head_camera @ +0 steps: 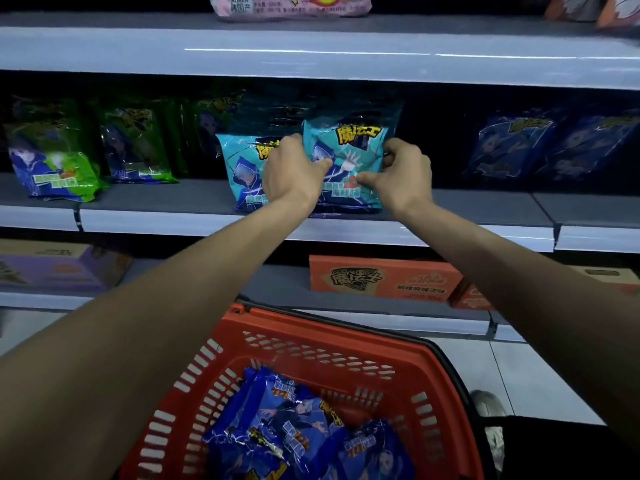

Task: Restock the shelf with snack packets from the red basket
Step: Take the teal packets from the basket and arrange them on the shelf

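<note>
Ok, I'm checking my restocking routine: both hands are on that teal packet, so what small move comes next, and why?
Probably let go. The teal packet seems to stand upright on the shelf beside a second teal packet, gripped at its sides by the left hand and right hand. Blue packets lie in the red basket below.

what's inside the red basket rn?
Blue snack packets piled loosely in the red basket, several visible. The left forearm covers part of its left side and the frame cuts off the front, so the total count is hidden.

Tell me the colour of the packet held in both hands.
The packet is teal, printed with a blue-cloaked cartoon figure; the head view shows it best.
</note>
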